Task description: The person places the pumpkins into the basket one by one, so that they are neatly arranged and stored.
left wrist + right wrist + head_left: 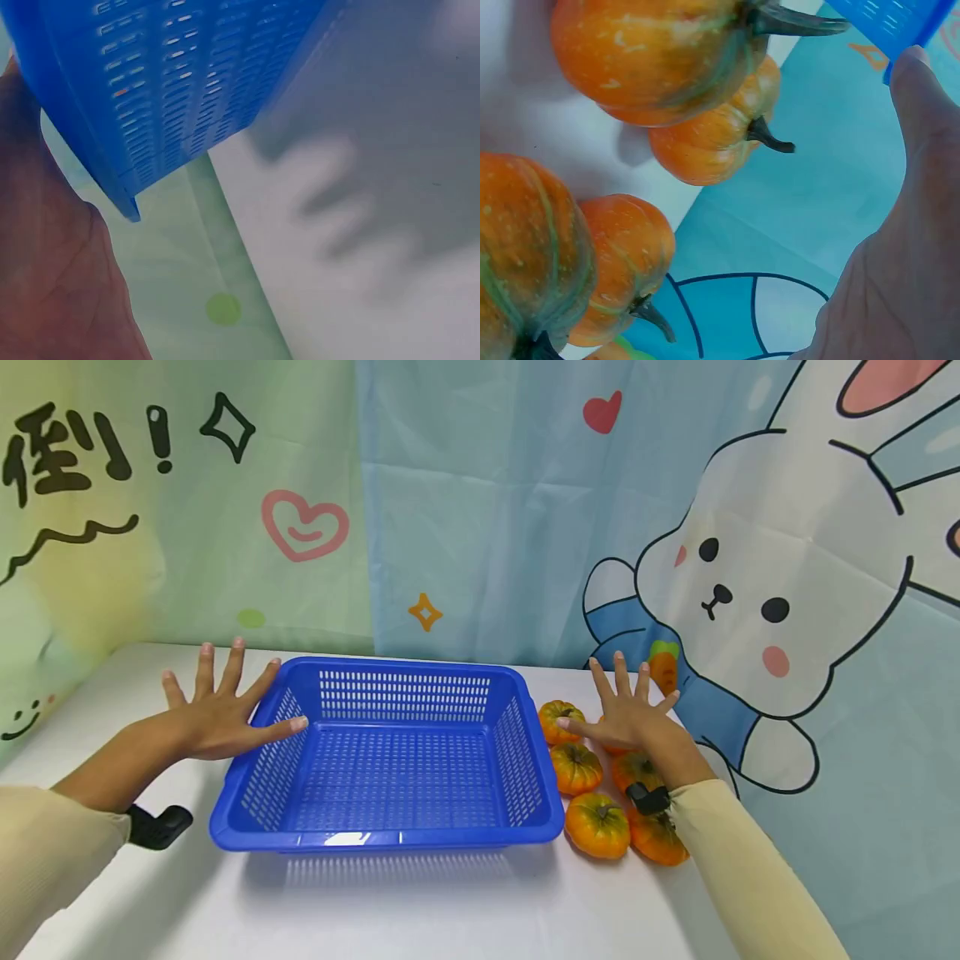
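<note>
A blue plastic basket [397, 777] with slotted walls stands on the white table, nothing inside it. My left hand [221, 714] is spread wide over the basket's left rim, fingers straight, thumb reaching over the inside. In the left wrist view the palm [60, 247] shows beside the basket's outer wall [172, 82]. To the basket's right, my right hand [626, 714] spreads its straight fingers above several small orange pumpkins [597, 825], partly hiding those behind. The right wrist view shows the pumpkins [660, 60] with green stems below the hand [900, 225]. Neither hand grips anything.
The white table [375, 910] extends in front of the basket. Behind it hangs a printed cloth backdrop [465, 527] with hearts, stars and a large rabbit. Black wrist straps [159, 827] sit at the sleeve cuffs. The pumpkins stand close against the basket's right side.
</note>
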`<state>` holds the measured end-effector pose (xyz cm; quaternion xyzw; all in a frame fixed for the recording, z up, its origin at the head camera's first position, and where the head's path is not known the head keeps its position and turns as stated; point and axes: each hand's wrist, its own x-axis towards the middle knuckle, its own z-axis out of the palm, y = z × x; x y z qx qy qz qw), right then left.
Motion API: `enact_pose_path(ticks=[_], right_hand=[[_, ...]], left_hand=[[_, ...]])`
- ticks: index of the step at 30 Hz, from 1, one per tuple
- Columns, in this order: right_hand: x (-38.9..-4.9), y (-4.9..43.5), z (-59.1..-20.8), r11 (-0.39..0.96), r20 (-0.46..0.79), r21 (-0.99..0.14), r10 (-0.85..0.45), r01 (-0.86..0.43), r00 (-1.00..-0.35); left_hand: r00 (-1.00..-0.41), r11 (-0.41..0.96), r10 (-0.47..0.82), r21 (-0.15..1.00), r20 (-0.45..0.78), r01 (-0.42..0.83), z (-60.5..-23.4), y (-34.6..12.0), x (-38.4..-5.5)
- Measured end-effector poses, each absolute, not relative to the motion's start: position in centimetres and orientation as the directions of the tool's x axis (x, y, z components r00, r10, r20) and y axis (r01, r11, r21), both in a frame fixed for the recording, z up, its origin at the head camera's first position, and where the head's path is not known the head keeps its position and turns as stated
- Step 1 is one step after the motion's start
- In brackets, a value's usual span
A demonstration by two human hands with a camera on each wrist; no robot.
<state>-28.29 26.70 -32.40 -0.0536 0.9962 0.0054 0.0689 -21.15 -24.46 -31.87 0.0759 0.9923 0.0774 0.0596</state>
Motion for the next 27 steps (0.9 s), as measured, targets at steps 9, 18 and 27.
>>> enact_pose_path(ticks=[9,18,27], right_hand=[[-26.3,27.4,-31.6,0.981,-0.045,-0.094,-0.176,-0.171,-0.983],[-23.1,28.3,-31.7,0.940,0.002,-0.180,-0.294,-0.289,-0.956],[-20.3,29.5,-31.8,0.847,0.066,-0.342,-0.410,-0.406,-0.910]], left_hand=[[-0.980,0.973,0.196,0.127,-0.030,0.191,-31.5,-25.1,-19.5],[-0.965,0.954,0.259,0.145,0.031,0.261,-31.6,-25.2,-16.8],[-0.940,0.896,0.330,0.283,0.089,0.342,-32.6,-25.3,-14.5]])
